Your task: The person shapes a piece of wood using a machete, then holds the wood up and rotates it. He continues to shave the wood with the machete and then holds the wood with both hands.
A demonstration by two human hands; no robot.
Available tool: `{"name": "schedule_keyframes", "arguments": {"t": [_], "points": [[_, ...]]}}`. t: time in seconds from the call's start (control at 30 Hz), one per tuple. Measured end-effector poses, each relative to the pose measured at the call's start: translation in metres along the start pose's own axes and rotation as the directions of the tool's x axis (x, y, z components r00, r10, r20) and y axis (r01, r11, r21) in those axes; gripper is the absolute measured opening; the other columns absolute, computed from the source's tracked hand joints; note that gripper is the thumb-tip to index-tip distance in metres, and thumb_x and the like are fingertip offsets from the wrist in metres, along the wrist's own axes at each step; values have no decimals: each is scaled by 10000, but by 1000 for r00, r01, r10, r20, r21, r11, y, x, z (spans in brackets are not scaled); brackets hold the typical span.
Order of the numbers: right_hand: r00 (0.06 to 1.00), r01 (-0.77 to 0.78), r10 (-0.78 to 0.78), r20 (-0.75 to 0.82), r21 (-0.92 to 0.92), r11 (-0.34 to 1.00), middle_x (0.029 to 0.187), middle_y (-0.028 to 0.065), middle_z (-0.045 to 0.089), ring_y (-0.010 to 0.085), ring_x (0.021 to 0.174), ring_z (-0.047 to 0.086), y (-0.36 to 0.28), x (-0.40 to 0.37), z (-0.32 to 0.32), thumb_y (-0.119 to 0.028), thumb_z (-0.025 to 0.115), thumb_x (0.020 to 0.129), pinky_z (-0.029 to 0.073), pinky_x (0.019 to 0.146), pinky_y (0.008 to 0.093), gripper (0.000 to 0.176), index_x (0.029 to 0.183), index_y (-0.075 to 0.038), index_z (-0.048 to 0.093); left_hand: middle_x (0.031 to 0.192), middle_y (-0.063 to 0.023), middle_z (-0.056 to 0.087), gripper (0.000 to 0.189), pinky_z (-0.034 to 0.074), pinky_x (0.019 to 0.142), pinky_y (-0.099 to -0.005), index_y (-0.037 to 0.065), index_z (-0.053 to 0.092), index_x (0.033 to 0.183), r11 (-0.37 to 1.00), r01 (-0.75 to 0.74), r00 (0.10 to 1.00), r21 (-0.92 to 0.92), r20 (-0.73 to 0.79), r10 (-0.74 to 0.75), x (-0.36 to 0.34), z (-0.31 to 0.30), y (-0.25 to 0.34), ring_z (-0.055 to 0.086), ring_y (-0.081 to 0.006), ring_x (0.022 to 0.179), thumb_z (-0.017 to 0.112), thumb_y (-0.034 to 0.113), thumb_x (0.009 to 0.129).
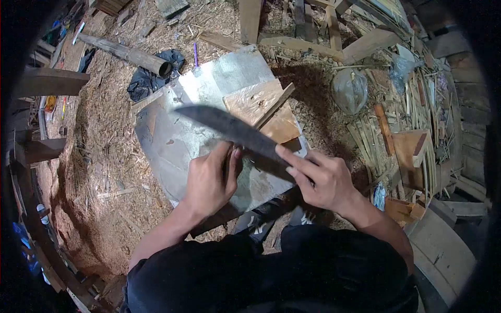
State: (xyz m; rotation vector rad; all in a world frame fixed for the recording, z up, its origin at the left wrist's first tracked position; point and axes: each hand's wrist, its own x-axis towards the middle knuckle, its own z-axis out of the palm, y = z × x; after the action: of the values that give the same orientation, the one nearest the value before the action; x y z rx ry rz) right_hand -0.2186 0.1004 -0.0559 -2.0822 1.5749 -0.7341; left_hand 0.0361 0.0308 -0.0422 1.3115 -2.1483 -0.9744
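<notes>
A broad, dark machete point(229, 125) slants across the middle of the view, its curved tip pointing to the upper left. My right hand point(324, 178) is closed around its lower right end, thumb and forefinger pressed by the blade; no handle shows. My left hand point(211, 175) is also closed, fingertips pinched together just under the blade's near edge. What they hold, if anything, is hidden. Beneath both hands lies a grey metal sheet point(177, 151). A worn wooden board point(250, 99) rests on it behind the machete, with a narrow wood strip point(276, 104) across it.
Wood shavings point(109, 151) cover the ground. A hollow pipe point(125, 53) lies by a black plastic bag point(143, 83) at upper left. To the right are a clear plastic bag point(350, 91), thin wood strips point(365, 143) and a brown wooden stick point(384, 129). Curved timbers point(39, 235) border the left.
</notes>
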Motion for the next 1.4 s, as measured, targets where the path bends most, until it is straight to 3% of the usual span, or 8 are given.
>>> {"name": "schedule_keyframes", "arguments": {"t": [0.47,0.53,0.67,0.87,1.0,1.13,1.33,1.4], "points": [[989,-92,89,-122,-18,996,676,104,629,216,486,603,24,3,-6,-207,640,990,519,428,376,465,1449,-265,598,663,-207,633,103,500,533,-433,-4,598,937,995,85,996,-44,34,-84,-3,-5,4,679,-401,609,601,77,1001],[996,23,-15,88,-90,996,664,102,613,234,480,591,3,-4,-16,-197,642,990,508,426,384,467,1451,-252,597,666,-206,635,104,500,532,-430,-4,598,937,994,99,994,-37,51,-97,-2,-5,4,677,-400,604,606,79,999],[986,-103,97,-137,-31,994,630,98,579,210,459,564,26,4,-14,-163,629,989,488,415,363,467,1452,-213,596,675,-207,640,73,510,534,-437,5,615,970,998,47,998,48,27,-48,-5,-4,2,661,-409,590,632,75,980],[992,86,-81,97,-43,995,641,52,579,121,434,506,-10,-10,-13,-231,632,1007,458,361,296,472,1474,-239,570,792,-202,666,171,527,555,-459,41,650,1082,980,-118,993,161,-7,121,-7,-6,-6,673,-394,646,679,40,913],[985,-46,55,-165,58,997,629,42,592,122,431,506,15,-3,-4,-227,614,1018,446,344,279,461,1476,-240,564,774,-156,623,254,527,555,-449,64,651,1123,960,-153,987,235,-21,162,-7,-10,-2,658,-362,639,699,25,876],[991,115,-112,68,-38,993,634,64,613,134,452,536,-12,-10,-17,-200,603,1013,480,371,313,461,1471,-169,567,759,-131,589,323,528,559,-439,77,652,1163,950,-184,981,254,-7,191,-7,-8,-4,649,-347,647,713,17,852],[989,-115,117,-87,24,993,658,91,627,174,481,590,2,-6,-15,-191,643,985,524,428,341,506,1483,-232,561,793,-117,599,403,534,573,-430,82,655,1197,938,-171,984,300,-3,180,-7,-12,-5,653,-329,659,740,15,809],[994,12,-14,108,26,1000,691,104,658,183,493,605,-17,-10,-20,-167,625,996,518,424,339,467,1460,-199,584,798,-118,600,402,534,570,-426,80,653,1193,933,-241,968,267,-8,252,-7,-11,-9,650,-327,654,740,12,806]]}}
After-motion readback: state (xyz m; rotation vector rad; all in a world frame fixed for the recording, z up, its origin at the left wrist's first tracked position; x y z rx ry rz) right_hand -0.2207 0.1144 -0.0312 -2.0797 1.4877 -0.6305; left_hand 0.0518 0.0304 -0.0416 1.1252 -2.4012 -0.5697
